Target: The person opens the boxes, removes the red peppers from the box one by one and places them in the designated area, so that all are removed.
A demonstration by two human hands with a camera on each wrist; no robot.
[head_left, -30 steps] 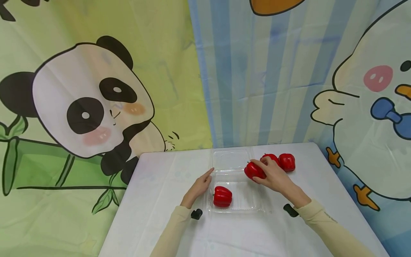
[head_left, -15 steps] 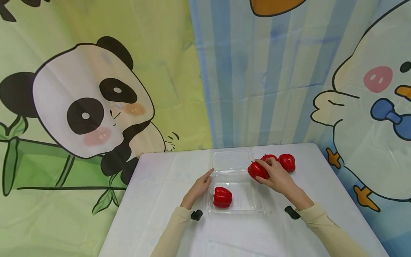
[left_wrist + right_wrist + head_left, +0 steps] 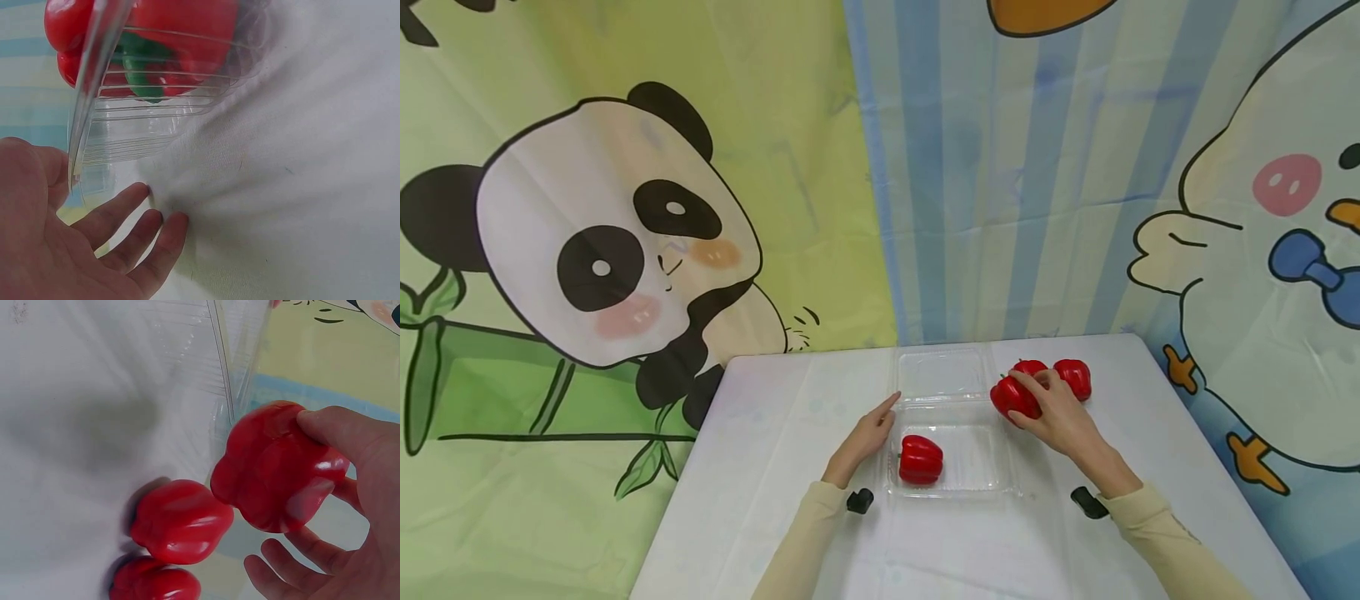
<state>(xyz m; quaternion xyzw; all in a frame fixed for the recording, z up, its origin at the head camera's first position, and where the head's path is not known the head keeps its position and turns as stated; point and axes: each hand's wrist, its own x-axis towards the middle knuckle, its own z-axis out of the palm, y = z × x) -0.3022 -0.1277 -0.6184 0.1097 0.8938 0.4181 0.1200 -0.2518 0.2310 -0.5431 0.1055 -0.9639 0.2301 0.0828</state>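
Note:
My right hand (image 3: pixel 1060 418) pinches a red bell pepper (image 3: pixel 1013 398) between thumb and fingers, just right of a clear plastic clamshell box (image 3: pixel 973 487). In the right wrist view the held pepper (image 3: pixel 278 469) shows its lobed end, with the thumb on its upper side. My left hand (image 3: pixel 867 435) touches the box's left rim near the hinge, its fingers extended; in the left wrist view these fingers (image 3: pixel 134 240) spread beside the box wall. Another red pepper (image 3: pixel 921 460) lies in the left part of the box, its green stem (image 3: pixel 142 69) visible through the plastic.
Two more red peppers lie behind the right hand, the nearer one (image 3: pixel 1032 367) partly hidden and the other (image 3: pixel 1073 379) to its right. The box's clear lid (image 3: pixel 942 373) lies folded back towards the far edge of the white-covered table (image 3: pixel 790 417). Printed curtains hang behind.
The right hand has moved a little to the right with the bell pepper, from the box's right edge to beside it. The left hand has stayed at the rim.

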